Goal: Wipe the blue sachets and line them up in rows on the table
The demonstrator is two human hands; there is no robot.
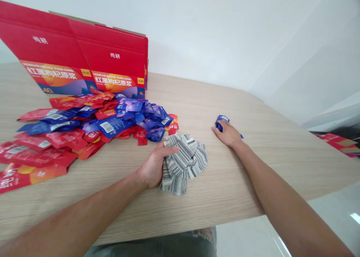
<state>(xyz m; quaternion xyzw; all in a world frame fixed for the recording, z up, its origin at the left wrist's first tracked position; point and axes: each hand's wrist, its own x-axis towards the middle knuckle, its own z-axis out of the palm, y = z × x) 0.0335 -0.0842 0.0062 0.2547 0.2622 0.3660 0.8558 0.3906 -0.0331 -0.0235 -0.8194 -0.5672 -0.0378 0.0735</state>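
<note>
A crumpled grey striped cloth is gripped in my left hand, with the thumb lying over its top and the other fingers hidden beneath. Farther right, my right hand is closed over a blue pouch at the tabletop; the pouch shows past the fingertips and a small blue bit shows at the hand's other side. Left of the cloth lies a loose heap of blue pouches and red pouches, overlapping one another.
Red printed cartons stand behind the heap, along the wall side of the wooden table. Off the table's right side, red packaging sits lower down. The table's front edge runs just before my lap.
</note>
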